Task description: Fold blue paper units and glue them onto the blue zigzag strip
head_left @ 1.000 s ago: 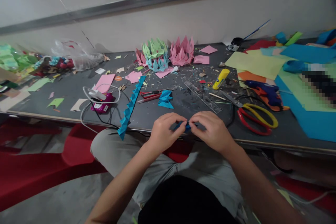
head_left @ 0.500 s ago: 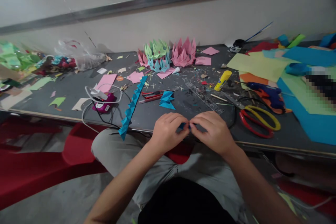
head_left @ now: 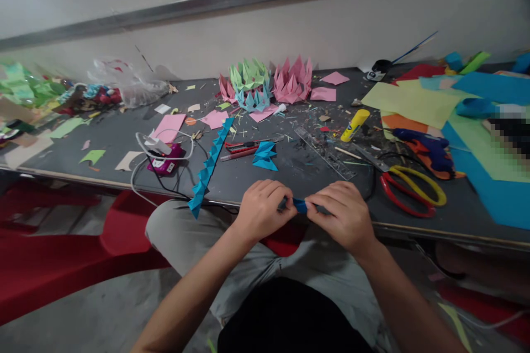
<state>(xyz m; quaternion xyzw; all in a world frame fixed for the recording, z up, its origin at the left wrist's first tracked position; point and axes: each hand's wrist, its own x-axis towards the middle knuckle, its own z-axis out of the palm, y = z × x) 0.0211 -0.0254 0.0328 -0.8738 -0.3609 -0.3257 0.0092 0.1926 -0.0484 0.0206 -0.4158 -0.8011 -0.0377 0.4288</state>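
left hand (head_left: 264, 208) and right hand (head_left: 344, 214) pinch close together, knuckles up, forearms (head_left: 197, 288) angled inward

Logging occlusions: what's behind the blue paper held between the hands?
Beyond the blue paper, dark tabletop shows, with folded blue pieces farther back. The paper, left hand and right hand hide whatever's directly behind them.

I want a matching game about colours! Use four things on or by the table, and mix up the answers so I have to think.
Things
1. Paper held between the left hand and right hand
2. Glue stick
3. Scissors
4. Socket box with cords around it

Colours
A. One red handle loop, one yellow
B. Purple
C. Blue
D. Yellow with a dark label

Right pairs: 1-C, 2-D, 3-A, 4-B
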